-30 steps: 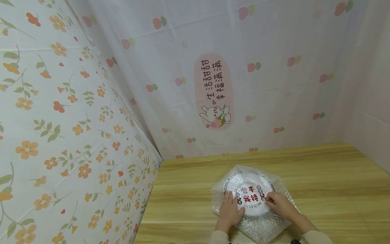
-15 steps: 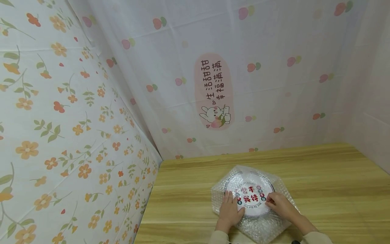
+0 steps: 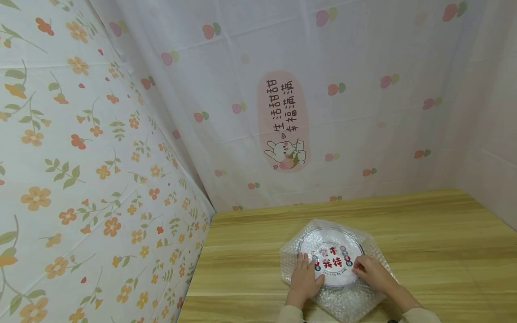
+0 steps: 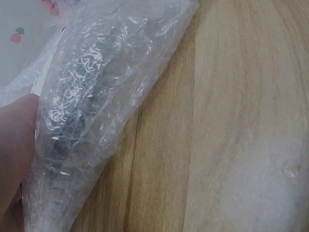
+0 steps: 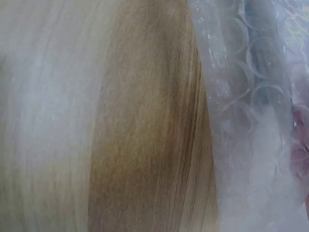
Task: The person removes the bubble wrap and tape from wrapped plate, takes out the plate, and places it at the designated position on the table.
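A round white plate (image 3: 333, 240) with red lettering and a dark rim line lies inside clear bubble wrap (image 3: 345, 301) on the table. Resting on its left edge is my left hand (image 3: 305, 279), fingers extended forward and thumb spread to the right. At the plate's right side, my right hand (image 3: 372, 270) has curled fingers and appears to pinch the wrap; the exact bit pinched is hidden. The left wrist view shows the folded bubble wrap (image 4: 96, 92) beside part of my hand (image 4: 17, 137). In the right wrist view, fingers (image 5: 300, 154) show only at the right edge.
The wood-grain table (image 3: 242, 251) extends around the package. A white cloth with heart prints (image 3: 363, 125) hangs behind it, and a flowered cloth (image 3: 101, 179) hangs at the left. Another pale cloth (image 3: 492, 134) borders the right side.
My right hand shifts very slightly at the plate's right edge. The left hand, plate and bubble wrap stay in place.
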Demonstrator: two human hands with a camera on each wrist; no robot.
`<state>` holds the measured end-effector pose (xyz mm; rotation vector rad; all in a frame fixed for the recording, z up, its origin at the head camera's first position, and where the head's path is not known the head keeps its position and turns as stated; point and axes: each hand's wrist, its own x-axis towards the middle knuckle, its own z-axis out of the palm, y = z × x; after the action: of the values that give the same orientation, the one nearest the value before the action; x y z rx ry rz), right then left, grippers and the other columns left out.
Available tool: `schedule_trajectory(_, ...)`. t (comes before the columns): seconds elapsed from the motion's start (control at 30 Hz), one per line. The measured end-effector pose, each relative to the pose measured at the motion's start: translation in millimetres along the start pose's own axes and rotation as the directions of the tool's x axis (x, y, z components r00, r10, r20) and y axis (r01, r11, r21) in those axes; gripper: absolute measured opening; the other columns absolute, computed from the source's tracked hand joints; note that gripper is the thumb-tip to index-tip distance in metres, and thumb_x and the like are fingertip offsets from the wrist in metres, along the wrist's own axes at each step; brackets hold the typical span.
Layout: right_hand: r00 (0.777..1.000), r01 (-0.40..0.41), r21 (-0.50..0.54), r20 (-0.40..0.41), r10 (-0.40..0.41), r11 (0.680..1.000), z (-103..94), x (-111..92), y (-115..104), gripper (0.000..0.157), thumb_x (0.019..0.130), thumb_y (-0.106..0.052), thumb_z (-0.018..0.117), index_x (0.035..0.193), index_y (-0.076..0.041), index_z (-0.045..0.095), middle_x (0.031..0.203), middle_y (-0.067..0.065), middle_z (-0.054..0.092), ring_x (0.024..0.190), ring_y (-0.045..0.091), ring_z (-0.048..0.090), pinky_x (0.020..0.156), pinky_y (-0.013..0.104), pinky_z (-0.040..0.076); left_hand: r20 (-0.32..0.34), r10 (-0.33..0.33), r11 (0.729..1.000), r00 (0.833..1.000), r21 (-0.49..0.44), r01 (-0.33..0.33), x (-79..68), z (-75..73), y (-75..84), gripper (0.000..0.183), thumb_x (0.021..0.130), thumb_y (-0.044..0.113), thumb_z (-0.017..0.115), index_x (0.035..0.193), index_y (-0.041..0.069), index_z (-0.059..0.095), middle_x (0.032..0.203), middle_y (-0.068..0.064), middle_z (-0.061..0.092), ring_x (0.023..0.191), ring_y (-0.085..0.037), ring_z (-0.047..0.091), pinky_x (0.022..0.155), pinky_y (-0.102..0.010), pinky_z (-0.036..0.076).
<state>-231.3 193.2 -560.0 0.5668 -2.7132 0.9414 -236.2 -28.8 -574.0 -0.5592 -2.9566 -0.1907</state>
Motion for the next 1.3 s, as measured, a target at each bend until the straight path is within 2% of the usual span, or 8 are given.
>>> schedule_trajectory(0.27,0.997,-0.068,0.017,0.038,0.068,0.998,-1.1,0.0,-2.6,0.014,0.075,-0.003,0.066,0.070,-0.010,0.054,0.063,-0.007,0.041,0.058,0.003,0.036,0.048,0.021,0.035,0.010,-0.006,1.000,1.000,0.018,0.006,-0.4,1.0,-0.1,0.053,0.086,0.047,0.044,0.121,0.008,0.054,0.132,-0.014,0.042,0.128,-0.027,0.029,0.101,-0.033,0.028)
schedule_trajectory(0.57,1.000,0.004,0.018,-0.006,-0.004,1.000,0.2,-3.5,-0.9,0.016,0.073,-0.002,0.067,0.069,-0.010,0.053,0.062,-0.009,0.039,0.056,0.001,0.034,0.047,0.020,0.033,0.009,0.003,1.000,1.000,0.024,-0.003,0.6,4.5,-0.3,0.053,0.086,0.047,0.043,0.121,0.009,0.053,0.132,-0.015,0.042,0.128,-0.027,0.028,0.101,-0.033,0.027)
schedule_trajectory(0.93,1.000,-0.018,0.034,-0.003,0.018,0.999,-0.4,-3.0,-2.1,0.016,0.074,-0.002,0.066,0.069,-0.010,0.054,0.061,-0.009,0.039,0.056,0.001,0.034,0.047,0.020,0.033,0.003,0.007,1.000,1.000,-0.001,-0.007,-0.4,3.3,-1.0,0.052,0.086,0.046,0.044,0.121,0.008,0.053,0.132,-0.016,0.042,0.128,-0.028,0.028,0.101,-0.035,0.028)
schedule_trajectory(1.3,1.000,0.014,0.039,-0.005,-0.014,0.999,-0.2,-1.8,1.6,0.016,0.075,-0.003,0.066,0.069,-0.011,0.054,0.061,-0.011,0.040,0.056,0.000,0.035,0.047,0.020,0.034,-0.005,0.008,1.000,1.000,-0.004,-0.008,0.0,1.7,-0.9,0.051,0.086,0.045,0.045,0.120,0.008,0.054,0.131,-0.016,0.043,0.127,-0.029,0.029,0.101,-0.035,0.028)
